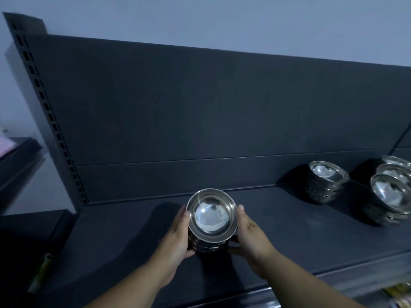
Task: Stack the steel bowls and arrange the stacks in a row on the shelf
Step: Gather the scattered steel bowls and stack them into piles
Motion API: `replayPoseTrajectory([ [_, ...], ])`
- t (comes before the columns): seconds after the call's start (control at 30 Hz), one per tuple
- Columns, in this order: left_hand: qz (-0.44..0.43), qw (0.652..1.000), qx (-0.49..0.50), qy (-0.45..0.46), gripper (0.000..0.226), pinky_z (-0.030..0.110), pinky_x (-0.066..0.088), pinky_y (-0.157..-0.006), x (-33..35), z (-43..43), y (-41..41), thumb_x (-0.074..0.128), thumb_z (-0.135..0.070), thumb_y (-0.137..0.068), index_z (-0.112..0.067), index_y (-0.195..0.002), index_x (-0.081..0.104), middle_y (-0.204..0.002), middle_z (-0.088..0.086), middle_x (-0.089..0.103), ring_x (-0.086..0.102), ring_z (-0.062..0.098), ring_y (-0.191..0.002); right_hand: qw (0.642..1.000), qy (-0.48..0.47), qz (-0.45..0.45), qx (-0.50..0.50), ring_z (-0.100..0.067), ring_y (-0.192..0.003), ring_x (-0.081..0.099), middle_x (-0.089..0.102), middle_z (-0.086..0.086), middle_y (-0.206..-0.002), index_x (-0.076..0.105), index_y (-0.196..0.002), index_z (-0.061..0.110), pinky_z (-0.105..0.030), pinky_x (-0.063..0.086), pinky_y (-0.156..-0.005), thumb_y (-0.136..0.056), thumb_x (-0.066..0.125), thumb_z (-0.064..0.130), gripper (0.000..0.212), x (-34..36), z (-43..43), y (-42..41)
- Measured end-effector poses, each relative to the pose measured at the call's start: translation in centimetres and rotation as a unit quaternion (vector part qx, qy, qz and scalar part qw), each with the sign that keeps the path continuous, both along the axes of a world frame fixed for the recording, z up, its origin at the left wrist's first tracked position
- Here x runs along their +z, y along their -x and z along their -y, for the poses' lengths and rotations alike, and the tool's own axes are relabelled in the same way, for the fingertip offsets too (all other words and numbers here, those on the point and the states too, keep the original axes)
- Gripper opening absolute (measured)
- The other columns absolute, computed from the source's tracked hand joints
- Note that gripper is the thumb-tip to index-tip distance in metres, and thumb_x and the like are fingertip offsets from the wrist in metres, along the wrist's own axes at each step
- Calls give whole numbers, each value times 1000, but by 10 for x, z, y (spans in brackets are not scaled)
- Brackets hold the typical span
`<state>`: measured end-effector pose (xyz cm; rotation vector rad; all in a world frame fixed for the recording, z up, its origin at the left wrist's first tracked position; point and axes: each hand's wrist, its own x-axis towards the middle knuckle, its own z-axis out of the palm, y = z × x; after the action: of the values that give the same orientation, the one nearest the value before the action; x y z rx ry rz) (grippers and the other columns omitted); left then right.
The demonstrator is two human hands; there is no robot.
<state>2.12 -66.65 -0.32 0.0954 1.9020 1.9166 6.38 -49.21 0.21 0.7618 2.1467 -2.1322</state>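
Observation:
A stack of several steel bowls [211,218] stands near the middle of the dark shelf [300,230]. My left hand [178,236] holds its left side and my right hand [251,236] holds its right side, fingers curled round the stack. Further right a second stack of bowls [327,181] sits by the back panel. A third stack [389,198] stands at the right edge, with more bowls [395,165] behind it, partly cut off by the frame.
The shelf's dark back panel [200,107] rises behind the stacks. A perforated upright post [51,121] closes the left end. Another dark shelf [17,156] sits at the far left. Colourful packages [398,292] show below the front edge at the lower right.

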Motion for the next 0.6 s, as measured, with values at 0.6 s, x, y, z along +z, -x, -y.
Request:
replayPoseTrajectory([
  [0.6,-87,983,-157,31,32,46,42,-106,36,-237,-213,49,-60,-81,-63,-114,48,-122,-22,60,56,9,-117,985,-31,-53,-163,-18,-123,53,53,13,-136,55,-126,45,-46,49,-101,-74,47,80,63,19,-218,-268],
])
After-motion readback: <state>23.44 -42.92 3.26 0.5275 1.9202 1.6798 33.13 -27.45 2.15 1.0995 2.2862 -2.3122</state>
